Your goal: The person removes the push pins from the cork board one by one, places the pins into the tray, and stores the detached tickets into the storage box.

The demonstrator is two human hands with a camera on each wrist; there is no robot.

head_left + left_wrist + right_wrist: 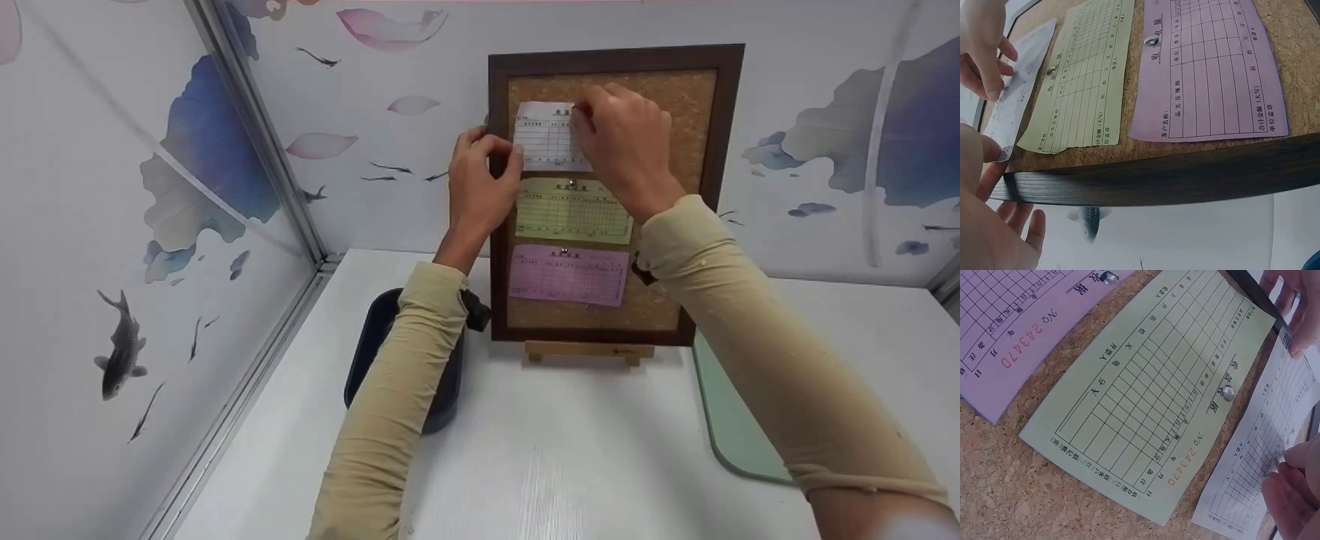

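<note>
A framed corkboard (645,313) stands upright, with a white receipt slip (544,139) at its top left. My left hand (480,184) grips the slip's left edge, thumb on its face, beside the frame. At the slip's top edge my right hand (626,142) pinches a small pin, mostly hidden by the fingertips, and covers the slip's right part. Below lies a yellow-green receipt slip (574,214), fixed by a round silver pin (1229,392). Lower still is a pink receipt slip (570,277) with its own silver pin (1152,40).
A small wooden easel (589,350) supports the board on the white table (555,450). Under my left forearm sits a dark blue tray (360,360). A green mat (739,427) lies at the right, partly behind my right sleeve. Patterned wall panels (405,210) stand behind and left.
</note>
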